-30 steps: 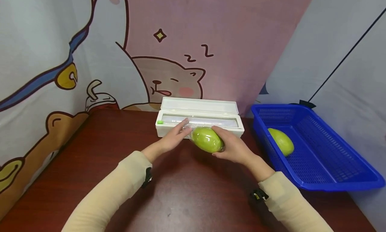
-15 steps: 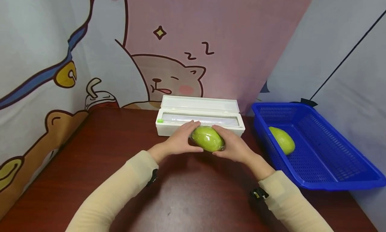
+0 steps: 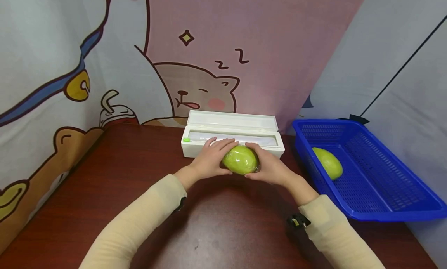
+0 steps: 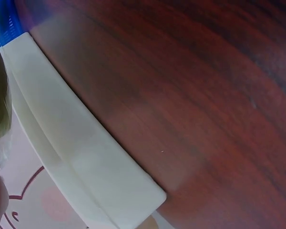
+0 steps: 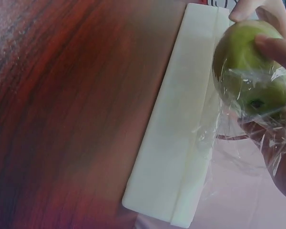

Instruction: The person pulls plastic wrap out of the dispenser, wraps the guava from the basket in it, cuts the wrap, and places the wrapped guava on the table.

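Note:
An oval green fruit [image 3: 239, 159], much like a mango, is held up between both hands in the head view, in front of the white box. Shiny cling film [image 5: 250, 88] covers part of it and hangs in loose wrinkles at one end in the right wrist view. My left hand [image 3: 212, 159] grips its left side, fingers over the top and thumb below. On the other side my right hand [image 3: 270, 164] grips the fruit between fingers and thumb. Behind stands a white cling film box [image 3: 199, 149], lid up, with a film roll [image 3: 241, 138] inside.
At the right stands a blue plastic basket [image 3: 375, 172] with another green fruit [image 3: 328, 163] against its left wall. A green slider [image 3: 186, 139] sits at the box's left end. Dark brown table [image 3: 209, 230] lies beneath, and a printed cloth [image 3: 279, 47] hangs behind.
My left hand has moved right from the loose film onto the fruit's left side and now grips it. The fruit has turned slightly between the hands. My right hand keeps its hold.

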